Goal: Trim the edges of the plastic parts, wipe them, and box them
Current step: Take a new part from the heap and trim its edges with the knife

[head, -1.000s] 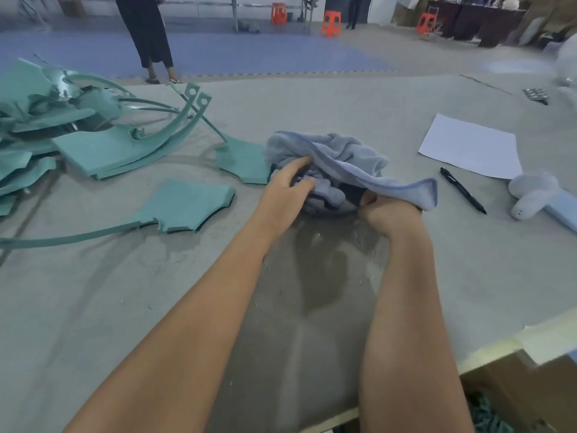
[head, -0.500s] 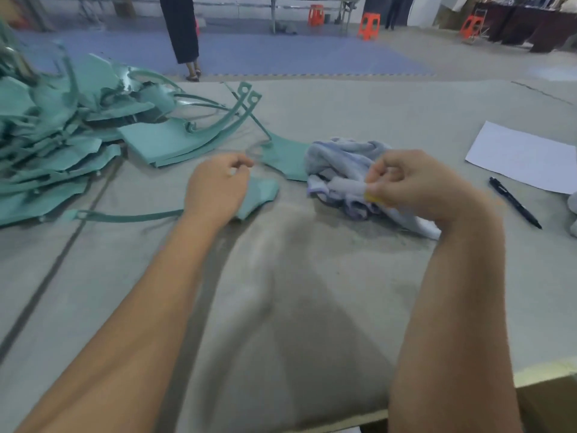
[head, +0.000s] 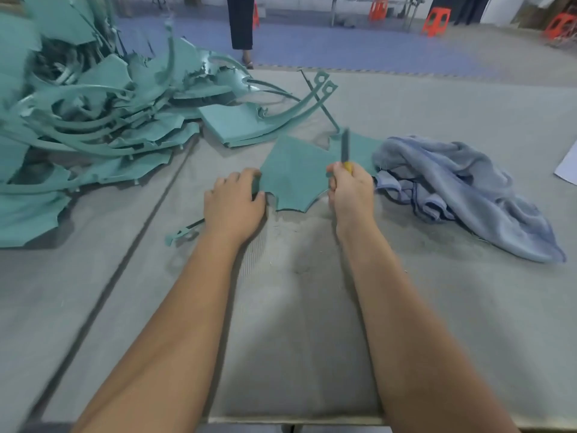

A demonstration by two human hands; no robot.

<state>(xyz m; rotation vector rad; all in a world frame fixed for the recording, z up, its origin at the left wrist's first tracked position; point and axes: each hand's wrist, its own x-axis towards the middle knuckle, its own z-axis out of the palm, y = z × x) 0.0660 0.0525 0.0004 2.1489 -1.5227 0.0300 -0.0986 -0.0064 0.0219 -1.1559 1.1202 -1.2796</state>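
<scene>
A flat teal plastic part (head: 295,173) with ragged edges lies on the grey table in front of me. My left hand (head: 234,204) grips its left edge, fingers curled over it. My right hand (head: 351,190) grips a small knife (head: 345,148) with a yellow handle, its dark blade pointing up over the part's right side. A crumpled blue-grey cloth (head: 462,189) lies to the right of the part, apart from both hands.
A big heap of teal plastic parts and curved strips (head: 93,120) fills the left and far side of the table (head: 296,323). A thin teal offcut (head: 182,234) lies near my left wrist. A white paper's corner (head: 568,170) shows at far right. A person (head: 240,23) stands beyond the table.
My left hand has pulled the teal part toward me and to the right. My right hand left the cloth and now holds the knife upright over the part. The view swung left.
</scene>
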